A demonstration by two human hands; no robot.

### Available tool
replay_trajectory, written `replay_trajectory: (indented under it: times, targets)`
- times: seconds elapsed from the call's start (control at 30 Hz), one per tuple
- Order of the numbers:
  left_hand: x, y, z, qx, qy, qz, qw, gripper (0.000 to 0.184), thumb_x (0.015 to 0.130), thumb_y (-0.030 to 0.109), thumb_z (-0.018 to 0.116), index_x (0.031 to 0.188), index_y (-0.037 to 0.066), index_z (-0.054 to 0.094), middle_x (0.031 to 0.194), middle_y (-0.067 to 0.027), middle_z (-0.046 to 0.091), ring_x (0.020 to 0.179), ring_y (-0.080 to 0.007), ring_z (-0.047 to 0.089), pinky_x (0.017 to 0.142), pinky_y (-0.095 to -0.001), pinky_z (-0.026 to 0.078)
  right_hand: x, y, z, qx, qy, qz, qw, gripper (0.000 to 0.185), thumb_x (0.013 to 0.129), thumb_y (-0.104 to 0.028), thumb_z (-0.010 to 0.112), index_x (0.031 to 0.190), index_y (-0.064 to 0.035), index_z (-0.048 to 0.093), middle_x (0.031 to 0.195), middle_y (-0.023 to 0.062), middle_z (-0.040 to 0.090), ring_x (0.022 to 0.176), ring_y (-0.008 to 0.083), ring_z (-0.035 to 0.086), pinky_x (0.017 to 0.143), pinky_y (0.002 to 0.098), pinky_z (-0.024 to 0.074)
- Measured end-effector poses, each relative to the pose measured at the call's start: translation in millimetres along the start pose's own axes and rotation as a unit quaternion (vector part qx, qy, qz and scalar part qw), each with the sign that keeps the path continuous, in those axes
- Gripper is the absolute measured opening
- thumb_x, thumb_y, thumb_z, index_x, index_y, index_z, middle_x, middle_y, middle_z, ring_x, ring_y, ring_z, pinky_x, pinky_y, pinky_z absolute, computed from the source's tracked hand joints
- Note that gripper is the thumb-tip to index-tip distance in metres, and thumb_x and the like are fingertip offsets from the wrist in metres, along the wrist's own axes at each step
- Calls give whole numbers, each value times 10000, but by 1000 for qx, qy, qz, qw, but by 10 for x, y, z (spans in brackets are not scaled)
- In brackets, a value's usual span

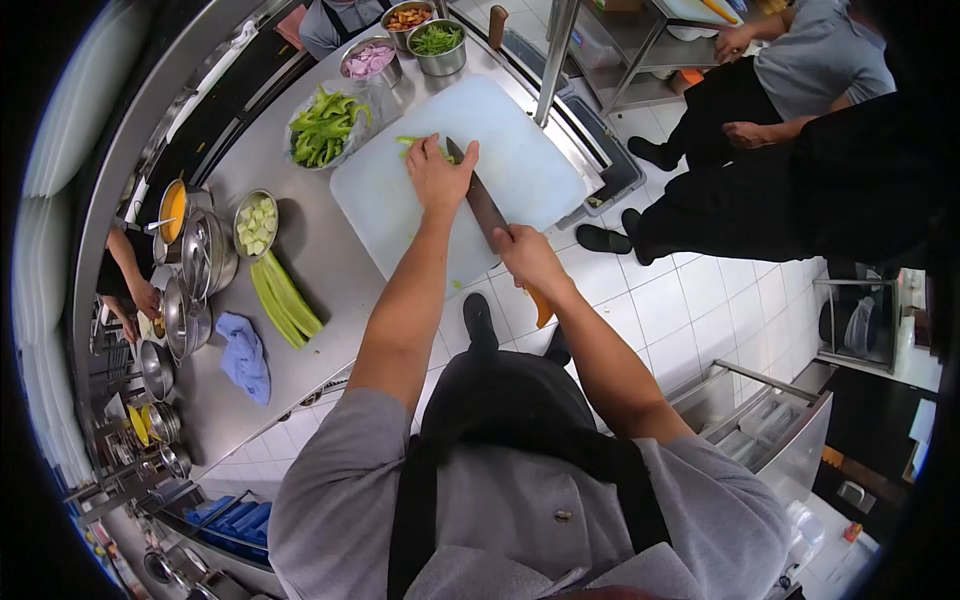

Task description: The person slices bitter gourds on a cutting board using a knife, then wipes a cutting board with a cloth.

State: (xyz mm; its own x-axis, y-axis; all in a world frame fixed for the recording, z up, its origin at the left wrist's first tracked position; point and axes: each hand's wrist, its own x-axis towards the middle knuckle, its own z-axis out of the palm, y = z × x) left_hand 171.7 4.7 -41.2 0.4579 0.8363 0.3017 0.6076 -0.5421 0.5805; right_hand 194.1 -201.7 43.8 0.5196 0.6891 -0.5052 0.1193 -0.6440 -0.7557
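My right hand (527,260) is wrapped round the handle of a kitchen knife (483,205). The yellow-orange end of the handle shows below the fist. The blade lies across the white cutting board (380,215), tip pointing away from me. My left hand (440,178) presses its fingertips onto green pepper strips (405,140) by the blade's tip, with its thumb close to the blade. Part of the strips is hidden under the fingers. Left of the board, a clear plastic bag (361,112) holds more cut green pepper (325,130).
Beyond the board stand metal containers of chopped purple onion (370,62), green strips (437,40) and orange pieces (408,17). Left are a bowl of pale green cubes (257,224), long green lengths (283,300) and a blue cloth (243,358). Co-workers (800,70) stand right.
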Motion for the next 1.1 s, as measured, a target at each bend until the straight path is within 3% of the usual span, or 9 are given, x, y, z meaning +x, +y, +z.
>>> replay_trajectory:
  times: [0.27, 0.43, 0.53, 0.6, 0.7, 0.8, 0.9, 0.97, 1.1]
  targets:
    - [286, -553, -64, 76, 74, 54, 993, 709, 875, 396, 740, 1409, -14, 518, 1462, -223, 455, 1398, -408, 382, 1177, -512, 325, 165, -309, 332, 24, -26, 1, 999, 453, 1074, -314, 480, 976, 96, 645, 694, 225, 675, 451, 291, 632, 488, 412, 530]
    - [280, -567, -257, -90, 28, -18, 995, 498, 930, 136, 626, 1380, -53, 526, 1415, -245, 496, 1339, -429, 460, 1138, -471, 388, 200, -456, 486, 30, -32, -21, 999, 429, 1053, -331, 508, 941, 62, 640, 607, 142, 594, 414, 222, 568, 450, 385, 489]
    - [290, -578, -492, -165, 104, -34, 980, 454, 929, 122, 623, 1337, -66, 557, 1361, -260, 533, 1265, -449, 519, 1099, -485, 422, 159, -619, 497, 8, -40, -40, 998, 436, 1056, -333, 499, 936, 63, 637, 627, 158, 617, 426, 245, 591, 455, 391, 497]
    - [515, -620, -695, -161, 148, -14, 976, 438, 932, 128, 620, 1318, -71, 567, 1342, -270, 545, 1251, -451, 529, 1090, -495, 426, 143, -792, 539, -68, -19, -106, 992, 408, 1052, -323, 491, 1005, 35, 680, 726, 226, 696, 527, 313, 675, 621, 439, 570]
    - [1093, -722, -1020, -134, 237, 31, 962, 376, 932, 144, 623, 1234, -80, 629, 1235, -286, 620, 1209, -454, 558, 1063, -510, 440, 151, -1362, 474, -98, -23, -116, 988, 385, 1043, -308, 482, 1015, 14, 691, 764, 220, 720, 605, 341, 703, 709, 470, 577]
    - [1756, -1166, -1166, -76, 194, 35, 977, 369, 918, 180, 655, 1186, -73, 672, 1159, -276, 666, 1168, -451, 582, 1050, -511, 444, 170, -1585, 363, -150, -28, -114, 982, 360, 1033, -283, 482, 1015, 7, 694, 848, 232, 737, 756, 378, 733, 784, 490, 577]
    - [2089, -1343, -1271, 107, 99, 184, 972, 365, 893, 220, 696, 1132, -54, 707, 1113, -246, 696, 1122, -428, 606, 1038, -504, 455, 123, -1269, 260, -211, 13, -80, 974, 354, 1023, -285, 490, 1020, 5, 694, 955, 262, 734, 918, 423, 723, 850, 517, 565]
    - [2129, -1277, -1331, 71, -120, 260, 955, 393, 858, 269, 734, 1122, -23, 719, 1143, -222, 689, 1120, -399, 615, 1033, -497, 467, 92, -935, 282, -199, 39, -66, 977, 351, 1016, -289, 501, 1035, 5, 693, 990, 276, 727, 956, 435, 713, 866, 522, 561]
    - [1902, -893, -1246, 279, -139, 267, 912, 290, 897, 248, 655, 1072, 28, 727, 1244, -190, 652, 1195, -379, 588, 1059, -496, 457, 40, -425, 442, -183, 103, -25, 977, 362, 1013, -324, 519, 1075, -13, 694, 1004, 269, 728, 993, 453, 697, 889, 541, 540]
